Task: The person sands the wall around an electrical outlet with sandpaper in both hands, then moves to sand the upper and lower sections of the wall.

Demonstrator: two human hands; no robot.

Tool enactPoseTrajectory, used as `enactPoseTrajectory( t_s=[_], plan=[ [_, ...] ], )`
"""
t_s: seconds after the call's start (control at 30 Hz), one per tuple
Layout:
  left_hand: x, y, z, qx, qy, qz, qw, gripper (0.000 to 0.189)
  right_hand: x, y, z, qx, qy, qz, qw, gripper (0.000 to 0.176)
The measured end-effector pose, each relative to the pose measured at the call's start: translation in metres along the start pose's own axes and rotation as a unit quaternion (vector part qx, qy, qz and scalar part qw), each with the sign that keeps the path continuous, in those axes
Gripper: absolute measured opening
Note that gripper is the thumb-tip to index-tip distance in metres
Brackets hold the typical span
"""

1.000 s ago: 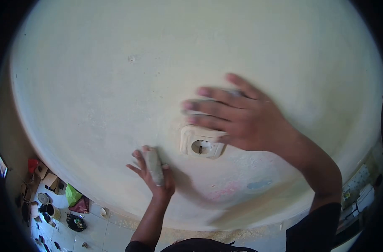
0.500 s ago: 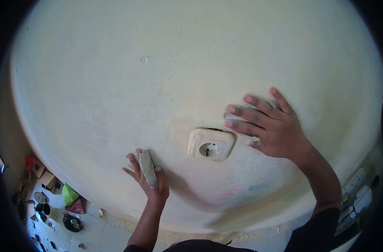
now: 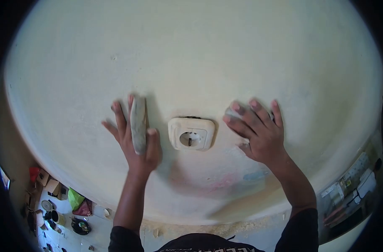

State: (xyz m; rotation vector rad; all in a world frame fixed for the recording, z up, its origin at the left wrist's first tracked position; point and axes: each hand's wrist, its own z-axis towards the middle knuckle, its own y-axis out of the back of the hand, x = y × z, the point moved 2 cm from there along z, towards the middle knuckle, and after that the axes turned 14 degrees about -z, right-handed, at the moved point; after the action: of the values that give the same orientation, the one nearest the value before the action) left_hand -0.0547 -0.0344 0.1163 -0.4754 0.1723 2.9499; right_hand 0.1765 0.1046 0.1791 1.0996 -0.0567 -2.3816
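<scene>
My left hand (image 3: 137,143) is up at the pale wall (image 3: 191,50), left of the socket, with a folded greyish sheet (image 3: 138,126) held between its thumb and fingers. Right of the socket, my right hand (image 3: 260,134) presses flat to the wall with its fingers spread. Under its fingers lies a grey piece (image 3: 232,112), mostly hidden by the hand. Between the hands sits a cream wall socket (image 3: 192,133), with a dark gap along its top edge. Pink and blue smudges mark the wall below it.
Cardboard boxes (image 3: 53,187), a green bag (image 3: 75,199), a bucket (image 3: 58,217) and a black bag (image 3: 80,226) stand on the floor at lower left. Pale debris lies along the wall's foot. Assorted items, including a white object (image 3: 366,185), are at lower right.
My left hand has moved up the wall with the folded sheet. My right hand has shifted slightly, its fingers still on the wall. The view has moved, so the socket appears further left and higher.
</scene>
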Motion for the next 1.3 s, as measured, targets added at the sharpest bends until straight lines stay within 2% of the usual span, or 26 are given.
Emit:
enactPoseTrajectory(
  t_s=[0.03,0.13,0.17,0.2,0.27,0.3,0.37,0.47,0.57,0.63,0.73,0.8,0.83,0.9,0.93,1.0,1.1,1.2,1.27,1.3],
  plan=[
    [-0.005,0.001,0.011,0.009,-0.021,0.001,1.0,0.056,-0.005,0.001,0.001,0.029,-0.015,-0.003,0.999,0.058],
    [-0.003,0.008,0.01,0.045,-0.022,-0.025,0.998,0.057,0.011,-0.01,-0.029,0.03,-0.135,0.026,0.99,0.061],
    [-0.002,0.007,-0.006,0.058,-0.013,-0.015,0.998,0.057,0.029,-0.013,-0.046,0.085,-0.101,0.022,0.991,0.063],
    [-0.001,0.005,-0.014,0.085,-0.017,0.013,0.996,0.058,0.049,-0.024,-0.062,0.031,-0.049,0.0,0.998,0.06],
    [0.0,0.002,-0.025,0.136,-0.019,0.071,0.988,0.062,0.056,-0.023,-0.059,0.0,0.014,0.011,1.0,0.058],
    [-0.005,0.005,-0.01,0.139,-0.045,0.077,0.986,0.062,0.049,-0.021,-0.052,0.01,0.012,0.023,1.0,0.057],
    [-0.016,0.007,0.021,0.108,-0.036,0.034,0.993,0.064,0.017,-0.009,-0.025,0.03,0.007,0.043,0.999,0.056],
    [-0.013,0.004,0.026,0.091,-0.03,0.014,0.995,0.067,0.01,-0.009,-0.039,0.031,-0.084,0.033,0.995,0.057],
    [0.003,0.002,-0.022,0.121,-0.01,0.056,0.991,0.069,0.046,-0.031,-0.088,0.017,0.004,0.0,1.0,0.059],
    [0.005,0.003,-0.011,0.114,-0.037,0.063,0.991,0.07,0.029,-0.029,-0.079,0.001,0.058,-0.031,0.998,0.059],
    [-0.014,0.007,0.029,0.087,-0.053,0.026,0.994,0.065,-0.024,-0.006,-0.038,0.02,0.007,-0.019,1.0,0.066],
    [-0.019,0.009,0.052,0.057,-0.068,0.0,0.996,0.057,-0.056,0.012,-0.02,0.01,-0.109,0.006,0.994,0.068],
    [-0.022,0.008,0.051,0.053,-0.069,-0.005,0.996,0.055,-0.05,0.011,-0.021,0.02,-0.112,-0.002,0.993,0.067],
    [-0.027,0.008,0.042,0.103,-0.07,0.021,0.992,0.062,-0.023,0.003,-0.029,0.035,-0.114,-0.013,0.993,0.066],
    [-0.03,0.009,0.044,0.127,-0.07,0.037,0.989,0.066,-0.015,0.002,-0.028,0.0,-0.034,0.008,0.999,0.065],
    [-0.034,0.014,0.065,0.128,-0.097,0.051,0.986,0.064,-0.029,-0.004,-0.02,-0.029,0.025,0.02,0.999,0.065],
    [-0.049,0.015,0.123,0.081,-0.151,0.049,0.984,0.057,-0.081,0.023,0.028,-0.015,-0.086,-0.019,0.996,0.062],
    [-0.073,0.011,0.165,0.034,-0.164,0.026,0.986,0.053,-0.071,0.031,0.063,-0.052,-0.14,-0.03,0.988,0.063],
    [-0.084,0.006,0.174,0.047,-0.181,0.035,0.982,0.051,-0.043,0.021,0.069,-0.086,0.009,0.008,0.996,0.057],
    [-0.089,0.005,0.176,0.057,-0.189,0.036,0.98,0.051,-0.049,0.023,0.074,-0.085,0.016,0.035,0.996,0.057]
  ],
)
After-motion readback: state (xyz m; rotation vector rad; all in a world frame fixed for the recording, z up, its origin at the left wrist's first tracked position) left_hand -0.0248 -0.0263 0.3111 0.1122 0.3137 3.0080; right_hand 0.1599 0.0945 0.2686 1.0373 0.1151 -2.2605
